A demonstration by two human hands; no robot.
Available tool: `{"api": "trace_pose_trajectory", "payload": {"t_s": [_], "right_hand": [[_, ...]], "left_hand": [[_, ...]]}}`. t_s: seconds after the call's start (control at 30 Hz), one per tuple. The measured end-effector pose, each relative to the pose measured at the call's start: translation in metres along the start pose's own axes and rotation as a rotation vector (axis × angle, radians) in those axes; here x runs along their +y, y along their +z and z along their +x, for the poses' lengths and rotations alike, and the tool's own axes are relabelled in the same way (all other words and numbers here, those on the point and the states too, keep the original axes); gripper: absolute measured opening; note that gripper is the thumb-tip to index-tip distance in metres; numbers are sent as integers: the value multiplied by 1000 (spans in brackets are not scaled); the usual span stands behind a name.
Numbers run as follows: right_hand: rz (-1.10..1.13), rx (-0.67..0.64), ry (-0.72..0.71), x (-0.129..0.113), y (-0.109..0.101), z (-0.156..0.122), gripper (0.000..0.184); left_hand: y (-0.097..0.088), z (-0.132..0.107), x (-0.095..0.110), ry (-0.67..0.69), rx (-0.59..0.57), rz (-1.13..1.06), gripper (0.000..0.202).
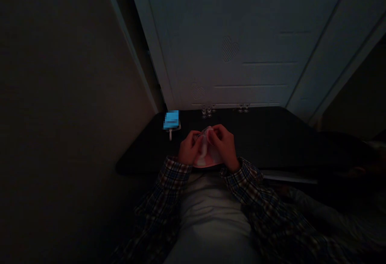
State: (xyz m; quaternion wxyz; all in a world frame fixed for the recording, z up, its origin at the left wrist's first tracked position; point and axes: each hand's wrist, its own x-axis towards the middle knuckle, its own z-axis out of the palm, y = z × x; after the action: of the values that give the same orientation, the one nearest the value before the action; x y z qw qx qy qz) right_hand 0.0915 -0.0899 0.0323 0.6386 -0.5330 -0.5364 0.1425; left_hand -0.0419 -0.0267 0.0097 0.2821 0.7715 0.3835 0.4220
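My left hand (189,147) and my right hand (223,144) meet over the front edge of a dark table. Between the fingers is a small clear glass (197,137), partly covered; the left fingers close round it. A pink-and-white cloth (213,157) hangs below and between both hands, pinched at its top by my right fingers. Dim light hides the glass's exact shape. Beyond my hands, several small stemmed glasses (206,112) stand at the table's back edge, with a further pair of glasses (243,108) to their right.
The black table (271,143) backs onto a white panelled door (256,22) with heart patterns. At its back left lies a device with a blurred blue screen (171,119), a white strip in front. A wall rises at left. Dim grey fabric (316,207) shows at lower right.
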Motion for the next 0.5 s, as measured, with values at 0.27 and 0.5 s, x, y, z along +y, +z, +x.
{"api": "trace_pose_trajectory", "payload": {"t_s": [0.27, 0.5], "right_hand": [[-6, -9, -3, 2, 1, 1, 19], [17, -53, -26, 4, 2, 1, 17]], "left_hand": [[-2, 2, 3, 115, 76, 108, 20], [-6, 1, 7, 88, 52, 71, 17]]}}
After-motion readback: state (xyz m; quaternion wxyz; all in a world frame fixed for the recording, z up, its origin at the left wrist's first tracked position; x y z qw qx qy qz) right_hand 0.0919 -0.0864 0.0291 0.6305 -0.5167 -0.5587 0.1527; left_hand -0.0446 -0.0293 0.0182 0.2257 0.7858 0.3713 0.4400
